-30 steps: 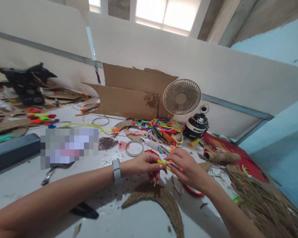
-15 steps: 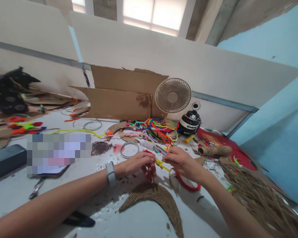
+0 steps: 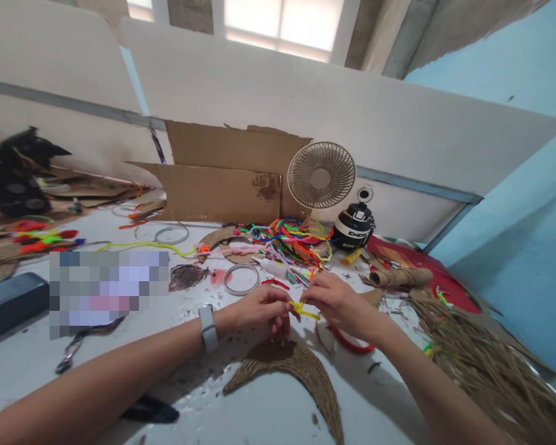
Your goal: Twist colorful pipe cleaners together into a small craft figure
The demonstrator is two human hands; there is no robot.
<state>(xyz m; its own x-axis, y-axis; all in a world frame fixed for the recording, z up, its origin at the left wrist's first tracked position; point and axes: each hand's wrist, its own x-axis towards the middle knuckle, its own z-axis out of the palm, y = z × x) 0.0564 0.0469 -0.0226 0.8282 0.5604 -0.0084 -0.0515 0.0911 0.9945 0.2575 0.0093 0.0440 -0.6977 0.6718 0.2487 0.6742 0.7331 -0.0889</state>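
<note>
My left hand (image 3: 262,307), with a white watch (image 3: 208,328) on the wrist, pinches one end of a short yellow pipe cleaner (image 3: 303,309). My right hand (image 3: 340,303) pinches the other end, fingers closed, and the two hands meet just above the white table (image 3: 259,408). A brown crescent of wound twine (image 3: 301,374) lies directly below them. A red ring (image 3: 349,343) lies under my right wrist.
A heap of coloured pipe cleaners (image 3: 294,238) lies behind the hands, with metal rings (image 3: 241,278), a small fan (image 3: 321,175), a black-and-white round object (image 3: 352,227), folded cardboard (image 3: 222,176) and a mass of loose brown straw (image 3: 482,364) on the right. A dark case (image 3: 9,303) sits far left.
The view has shifted a little left and down. Both hands have stayed together on the yellow pipe cleaner, my fingers working it slightly; the piece now sits more level between them.
</note>
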